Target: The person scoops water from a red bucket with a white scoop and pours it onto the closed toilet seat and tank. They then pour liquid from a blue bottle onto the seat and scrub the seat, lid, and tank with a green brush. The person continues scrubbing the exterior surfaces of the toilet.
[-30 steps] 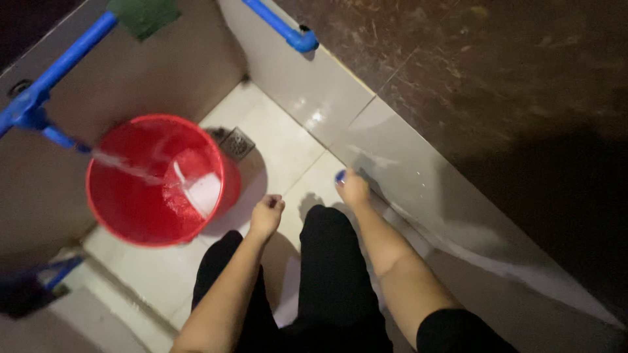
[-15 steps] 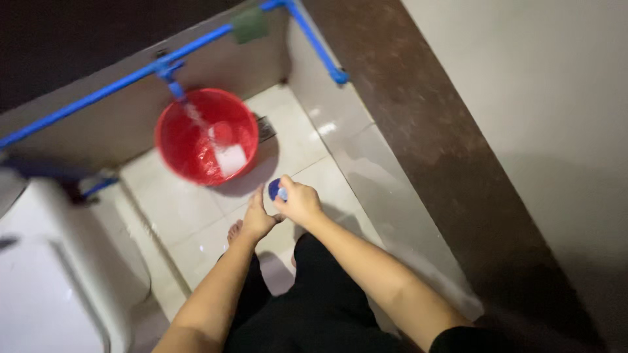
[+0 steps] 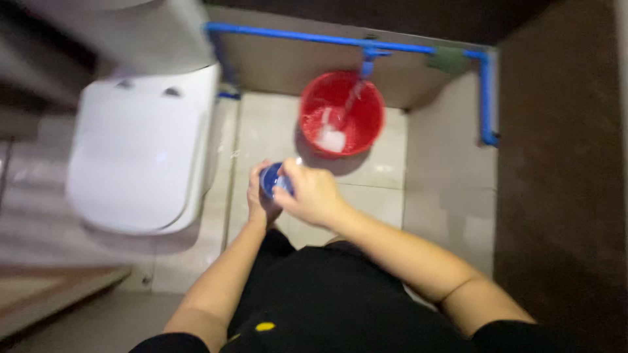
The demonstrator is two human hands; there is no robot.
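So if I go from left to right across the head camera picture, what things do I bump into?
White toilet → small blue round thing held in both hands → red bucket with water running in → upright blue pipe → dark brown wall.

A white toilet (image 3: 140,157) at left — a red bucket (image 3: 341,114) under the blue pipe (image 3: 327,39).

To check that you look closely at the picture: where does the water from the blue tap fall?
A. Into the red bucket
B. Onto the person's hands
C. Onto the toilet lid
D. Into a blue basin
A: the stream from the tap on the blue pipe drops into the red bucket, which stands on the floor apart from the toilet and beyond both hands.
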